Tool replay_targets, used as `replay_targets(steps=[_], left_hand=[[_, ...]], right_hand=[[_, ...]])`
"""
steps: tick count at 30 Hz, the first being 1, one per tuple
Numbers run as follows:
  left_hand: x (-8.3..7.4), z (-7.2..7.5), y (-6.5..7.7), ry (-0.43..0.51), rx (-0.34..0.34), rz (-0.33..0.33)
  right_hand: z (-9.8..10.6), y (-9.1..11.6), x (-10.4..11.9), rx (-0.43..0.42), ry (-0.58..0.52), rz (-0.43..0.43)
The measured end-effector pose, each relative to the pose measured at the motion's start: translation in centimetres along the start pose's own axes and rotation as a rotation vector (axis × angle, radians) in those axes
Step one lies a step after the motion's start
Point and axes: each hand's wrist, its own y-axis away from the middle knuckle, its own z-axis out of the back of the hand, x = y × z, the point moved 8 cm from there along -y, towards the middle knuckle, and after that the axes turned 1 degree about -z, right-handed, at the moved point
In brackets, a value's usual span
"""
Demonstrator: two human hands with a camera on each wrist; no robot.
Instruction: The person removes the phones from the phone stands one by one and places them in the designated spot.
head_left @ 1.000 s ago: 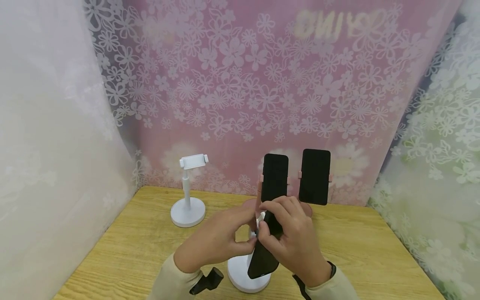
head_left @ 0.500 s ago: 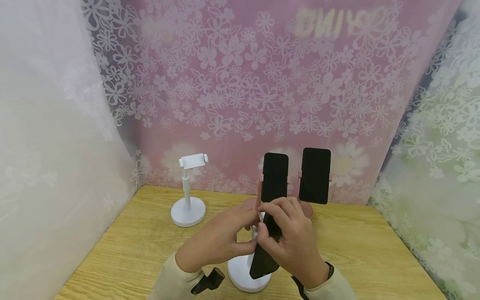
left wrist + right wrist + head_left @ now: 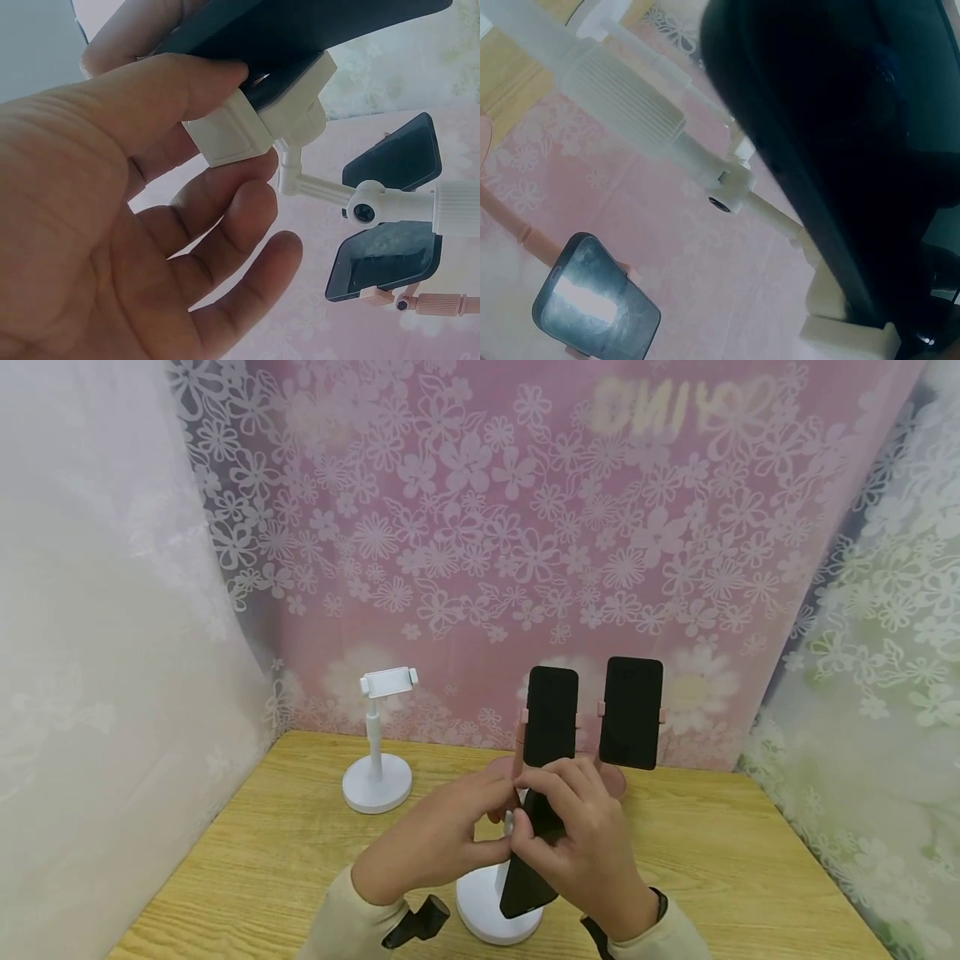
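In the head view, a black phone [image 3: 525, 889] stands tilted in front of a white phone stand, above its round base [image 3: 480, 906]. My left hand [image 3: 438, 827] reaches in from the left. In the left wrist view its thumb and fingers pinch the stand's white clamp [image 3: 229, 135] at the phone's edge, the other fingers loosely bent. My right hand [image 3: 588, 827] lies over the phone's face, thumb and index finger pinching its left edge beside the clamp. The right wrist view shows the phone's dark body [image 3: 817, 150] against the clamp [image 3: 847, 337]; that hand's fingertips are mostly hidden in shadow.
A second white phone stand [image 3: 377, 781] with a bare clamp stands at the back left. Behind my hands, two pink stands bear a black phone [image 3: 551, 714] and another black phone [image 3: 632, 714]. Floral curtains surround the wooden table [image 3: 255, 852].
My right fingertips have shifted slightly at the clamp, and less of its white end shows between my hands. The held phone has tilted a little; the other stands have stayed put.
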Motion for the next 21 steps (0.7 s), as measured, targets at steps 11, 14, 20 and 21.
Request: replay_targets(steps=[11, 14, 20, 21], left_hand=[[0.3, 0.0, 0.0, 0.017, 0.021, 0.043], [0.3, 0.1, 0.0, 0.025, 0.02, 0.038], [0.3, 0.0, 0.0, 0.036, 0.028, 0.034], [0.3, 0.0, 0.0, 0.032, 0.03, 0.037]], right_hand=[[0.0, 0.1, 0.5, -0.046, -0.021, 0.05], [-0.1, 0.2, 0.6, -0.055, -0.027, 0.07], [0.0, 0.3, 1.2, -0.075, -0.033, 0.107], [0.0, 0.3, 1.4, -0.079, -0.032, 0.118]])
